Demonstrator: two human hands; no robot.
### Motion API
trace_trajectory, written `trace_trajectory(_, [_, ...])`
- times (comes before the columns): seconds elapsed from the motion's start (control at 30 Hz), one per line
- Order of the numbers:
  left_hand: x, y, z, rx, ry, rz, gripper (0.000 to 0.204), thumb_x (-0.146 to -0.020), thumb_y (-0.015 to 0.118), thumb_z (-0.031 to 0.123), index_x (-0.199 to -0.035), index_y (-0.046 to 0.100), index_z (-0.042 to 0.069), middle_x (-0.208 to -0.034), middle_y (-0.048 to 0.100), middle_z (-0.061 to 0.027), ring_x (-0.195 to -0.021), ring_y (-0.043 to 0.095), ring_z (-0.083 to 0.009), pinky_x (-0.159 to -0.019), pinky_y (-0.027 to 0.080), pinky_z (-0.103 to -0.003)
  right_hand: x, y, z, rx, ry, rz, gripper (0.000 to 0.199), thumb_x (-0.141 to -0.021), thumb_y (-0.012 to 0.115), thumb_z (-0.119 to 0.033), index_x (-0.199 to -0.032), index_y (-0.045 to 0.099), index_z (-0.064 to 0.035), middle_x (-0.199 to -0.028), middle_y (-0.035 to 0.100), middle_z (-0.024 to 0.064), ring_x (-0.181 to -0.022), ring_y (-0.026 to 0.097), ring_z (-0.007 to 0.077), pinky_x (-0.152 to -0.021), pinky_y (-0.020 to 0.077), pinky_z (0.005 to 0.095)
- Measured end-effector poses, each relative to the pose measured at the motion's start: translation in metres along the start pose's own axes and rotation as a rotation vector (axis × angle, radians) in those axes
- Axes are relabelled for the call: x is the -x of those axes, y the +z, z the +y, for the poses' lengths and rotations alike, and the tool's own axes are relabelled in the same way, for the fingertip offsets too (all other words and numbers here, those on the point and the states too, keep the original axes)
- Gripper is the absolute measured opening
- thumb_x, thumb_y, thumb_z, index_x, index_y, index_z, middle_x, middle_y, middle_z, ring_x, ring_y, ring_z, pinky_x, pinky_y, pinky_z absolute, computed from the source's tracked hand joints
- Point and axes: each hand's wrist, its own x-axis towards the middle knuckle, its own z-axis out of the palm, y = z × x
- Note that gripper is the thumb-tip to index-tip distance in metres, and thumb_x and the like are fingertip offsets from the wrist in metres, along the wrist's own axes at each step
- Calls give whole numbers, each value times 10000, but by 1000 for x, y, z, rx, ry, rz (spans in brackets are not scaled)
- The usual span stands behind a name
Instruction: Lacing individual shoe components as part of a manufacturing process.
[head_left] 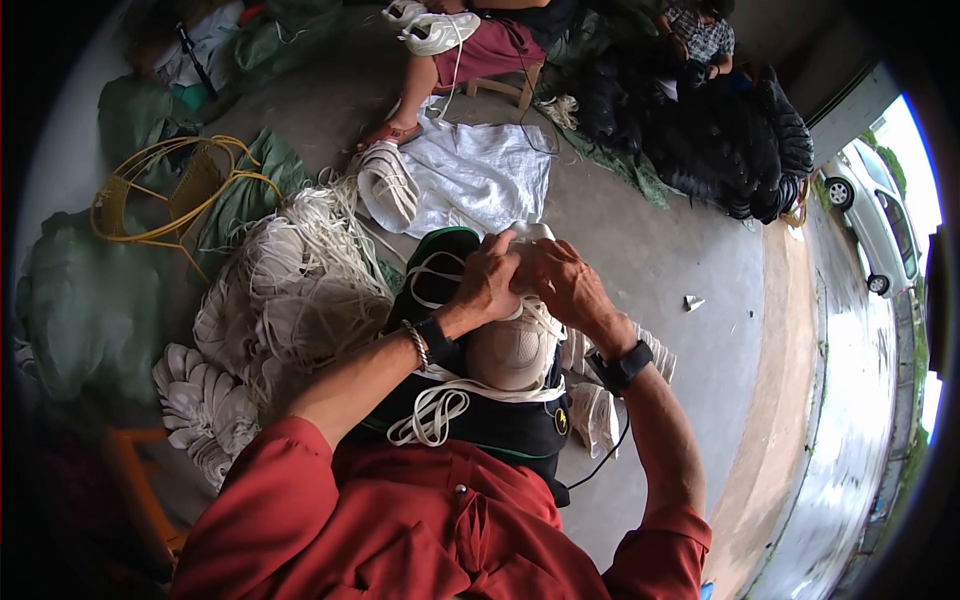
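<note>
A cream shoe upper (508, 352) lies across my lap, toe toward me, over black cloth (500, 428) with green trim. My left hand (487, 277) grips its far end from the left, fingers bent. My right hand (574, 285) pinches the same end from the right, close against the left one. White lace (535, 310) crosses the upper just below my hands, and a looped bundle of white laces (438, 413) hangs at the near side. My fingers partly hide the far end, so what the fingertips pinch there is unclear.
At left lies a heap of white uppers and laces (290, 270), with stacked uppers (205, 405) nearer. Beyond are a yellow chair frame (190, 195), green sacks (90, 300) and a white sheet (480, 170). A seated person (495, 50) and a black shoe pile (690, 140) are farther off.
</note>
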Motion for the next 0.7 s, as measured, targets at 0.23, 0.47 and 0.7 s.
trace_trajectory(0.23, [3,9,-15,107,0,77,119,-649,631,47,-722,573,-27,-1045,505,-199,-940,510,-338,-794,440,-399,-7,14,1,127,16,-72,319,-734,554,-36,-1052,540,-39,-1058,535,186,-972,501,359,-855,428,404])
trace_trajectory(0.47, [7,-32,-24,333,-113,-28,120,-739,626,70,-828,582,4,-1119,498,-203,-1071,495,-330,-874,412,-354,26,-15,48,558,60,-22,295,-824,390,-81,-1046,526,60,-1099,516,208,-1061,488,314,-940,403,375])
trace_trajectory(0.7, [19,-42,-18,-32,104,-97,101,-715,623,65,-761,555,6,-1144,468,-190,-1099,443,-379,-901,372,-426,24,-34,8,-1424,793,236,263,-930,454,-240,-1001,558,-8,-977,603,95,-879,578,181,-718,468,295])
